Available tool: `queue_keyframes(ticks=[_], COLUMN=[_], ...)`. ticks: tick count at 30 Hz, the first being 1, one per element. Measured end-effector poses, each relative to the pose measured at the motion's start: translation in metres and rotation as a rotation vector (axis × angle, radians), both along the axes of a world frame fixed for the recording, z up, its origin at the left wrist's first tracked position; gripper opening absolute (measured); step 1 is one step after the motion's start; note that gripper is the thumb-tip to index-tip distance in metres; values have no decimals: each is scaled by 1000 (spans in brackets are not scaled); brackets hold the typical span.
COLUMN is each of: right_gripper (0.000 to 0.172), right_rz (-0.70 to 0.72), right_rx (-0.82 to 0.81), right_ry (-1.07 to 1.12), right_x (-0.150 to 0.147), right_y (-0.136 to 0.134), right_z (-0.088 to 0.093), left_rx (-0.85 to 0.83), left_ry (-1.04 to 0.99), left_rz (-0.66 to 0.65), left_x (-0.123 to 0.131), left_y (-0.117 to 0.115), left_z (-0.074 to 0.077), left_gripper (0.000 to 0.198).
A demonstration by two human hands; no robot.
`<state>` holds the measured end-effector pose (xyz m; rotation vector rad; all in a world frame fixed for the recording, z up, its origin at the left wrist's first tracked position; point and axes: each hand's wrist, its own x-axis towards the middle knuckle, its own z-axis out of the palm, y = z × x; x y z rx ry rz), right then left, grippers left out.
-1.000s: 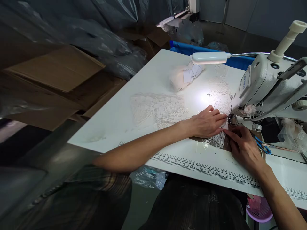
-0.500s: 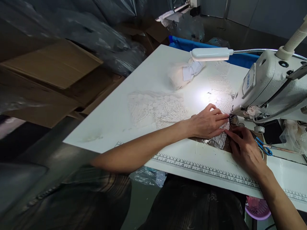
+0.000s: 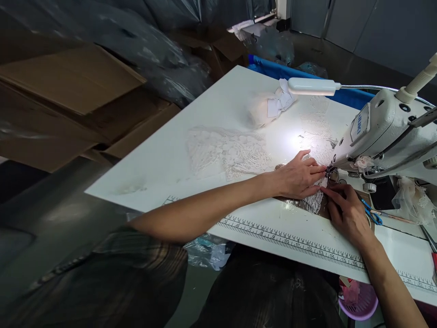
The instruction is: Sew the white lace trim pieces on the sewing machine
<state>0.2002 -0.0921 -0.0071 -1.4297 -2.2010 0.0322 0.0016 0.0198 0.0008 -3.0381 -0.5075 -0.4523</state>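
A strip of white lace (image 3: 314, 203) lies on the sewing machine bed, running under the presser foot (image 3: 329, 171). My left hand (image 3: 300, 176) rests flat on this lace with its fingers stretched out, the fingertips right beside the foot. Just in front of the foot, my right hand (image 3: 350, 210) is closed, with thumb and index finger pinching the lace's near edge; its other fingers are curled under and partly hidden. The white sewing machine head (image 3: 378, 127) stands over both hands. Beyond the left hand, more lace (image 3: 317, 123) stretches across the lit tabletop.
Another lace piece (image 3: 232, 150) and a wrapped white bundle (image 3: 273, 107) lie on the white table (image 3: 153, 159). Blue-handled scissors (image 3: 373, 216) and a dark phone-like object (image 3: 384, 193) are at the right. A lamp (image 3: 312, 86) hangs above; cardboard boxes (image 3: 68, 77) stand left.
The view has shifted slightly, so the machine and table sit a little differently in the picture. Both hands keep nearly the same place on the lace by the presser foot.
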Motion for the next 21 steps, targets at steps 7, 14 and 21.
queue_keyframes(ticks=[7,14,21], right_gripper=[32,32,36], right_rz=[-20,6,-30], right_rx=[-12,26,-4], right_ry=[-25,-70,-105], right_x=[1,0,-4], right_y=[1,1,1], right_z=[0,3,3], left_rx=[129,70,8], left_ry=[-111,-106,20], left_rz=[-13,-105,-50], left_x=[6,3,-1], left_y=[-7,-5,-8], left_z=[-4,-3,3], left_gripper=[31,31,34])
